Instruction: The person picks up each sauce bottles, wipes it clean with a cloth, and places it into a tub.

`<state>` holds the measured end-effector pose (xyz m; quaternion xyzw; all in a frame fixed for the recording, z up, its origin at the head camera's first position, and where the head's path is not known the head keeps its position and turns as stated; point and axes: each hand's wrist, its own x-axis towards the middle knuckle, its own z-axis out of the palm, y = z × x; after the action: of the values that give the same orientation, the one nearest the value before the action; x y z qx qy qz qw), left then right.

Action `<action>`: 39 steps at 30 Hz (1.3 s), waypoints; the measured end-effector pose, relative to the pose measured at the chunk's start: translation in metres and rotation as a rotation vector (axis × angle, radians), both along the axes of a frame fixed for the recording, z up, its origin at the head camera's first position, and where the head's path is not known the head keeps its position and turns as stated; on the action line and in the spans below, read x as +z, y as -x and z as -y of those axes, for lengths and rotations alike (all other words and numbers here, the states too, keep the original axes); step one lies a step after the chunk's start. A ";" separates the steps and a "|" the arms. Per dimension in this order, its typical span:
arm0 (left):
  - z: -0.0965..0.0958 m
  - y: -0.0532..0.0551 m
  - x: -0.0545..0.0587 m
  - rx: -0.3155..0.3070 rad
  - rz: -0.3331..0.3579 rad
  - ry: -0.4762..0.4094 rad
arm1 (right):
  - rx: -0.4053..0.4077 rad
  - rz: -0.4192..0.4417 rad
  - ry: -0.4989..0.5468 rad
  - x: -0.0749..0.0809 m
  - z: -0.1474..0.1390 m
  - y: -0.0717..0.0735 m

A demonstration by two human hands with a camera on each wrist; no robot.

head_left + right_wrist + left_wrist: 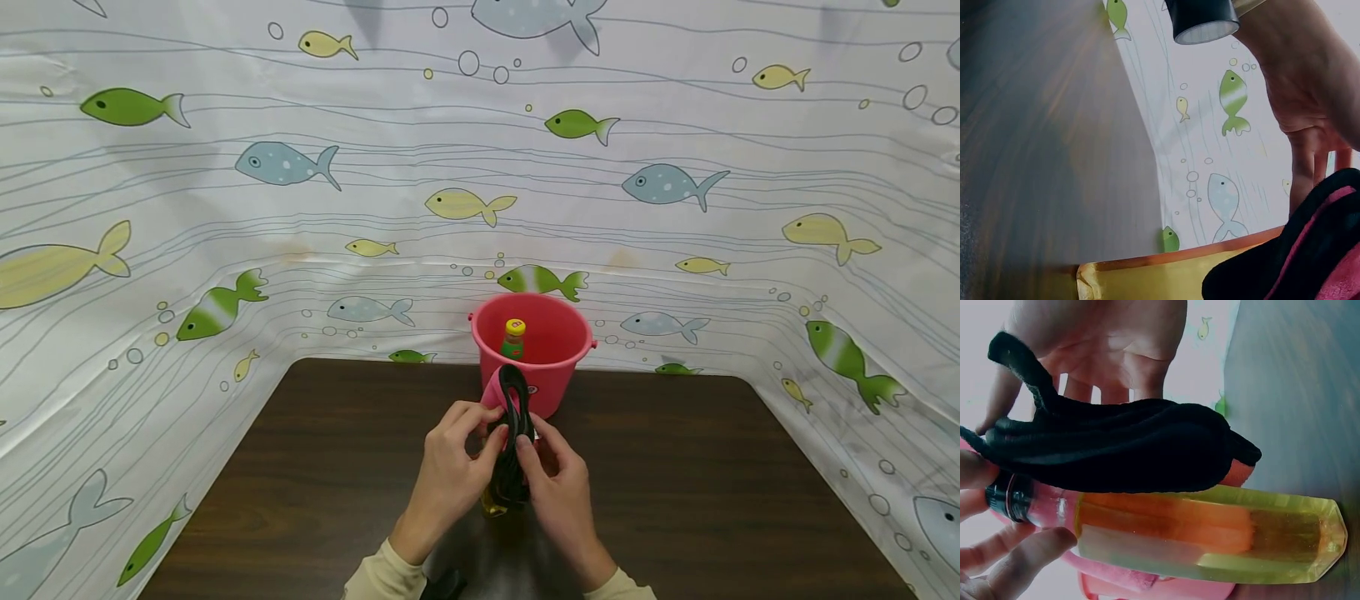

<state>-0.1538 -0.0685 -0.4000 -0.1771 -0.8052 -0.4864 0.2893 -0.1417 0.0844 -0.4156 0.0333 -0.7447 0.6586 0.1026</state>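
Note:
A black cloth band [513, 454], folded into a bundle with a loop at its top, is held upright between both hands. From the left side my left hand [453, 458] pinches it, and my right hand [558, 487] pinches its other side. In the left wrist view the bundle [1116, 447] looks soft and layered. Pink shows along the inside of its folds in the right wrist view. Close behind it stands a bottle [1210, 537] with a black cap and yellow liquid, mostly hidden in the head view.
At the back of the dark wooden table [360, 433] stands a pink bucket [555, 383]. Inside is a small bottle [513, 342] with a yellow cap. A pink cloth [495, 392] shows between the bucket and the hands. A fish-print curtain [375, 167] surrounds the table.

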 end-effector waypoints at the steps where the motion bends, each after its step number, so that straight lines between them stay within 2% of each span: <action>1: 0.000 0.000 0.000 0.004 -0.009 0.004 | 0.012 -0.003 0.004 0.000 0.000 0.000; 6: 0.002 0.001 -0.002 0.021 -0.038 0.024 | 0.047 -0.012 0.014 0.000 0.002 -0.001; 11: 0.003 0.000 -0.003 0.016 -0.026 0.031 | 0.063 -0.018 0.021 0.000 0.004 -0.002; 21: 0.003 0.000 -0.002 0.001 0.034 -0.002 | -0.013 0.021 -0.026 0.000 0.010 0.002; 32: 0.003 0.001 -0.001 0.003 0.014 0.004 | 0.048 -0.011 -0.048 -0.007 0.005 0.000; 39: 0.003 0.002 0.001 -0.004 0.017 0.001 | 0.019 -0.033 -0.043 -0.013 0.005 0.001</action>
<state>-0.1556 -0.0714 -0.3995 -0.1745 -0.8076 -0.4879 0.2815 -0.1422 0.0791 -0.4284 0.0537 -0.7567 0.6426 0.1078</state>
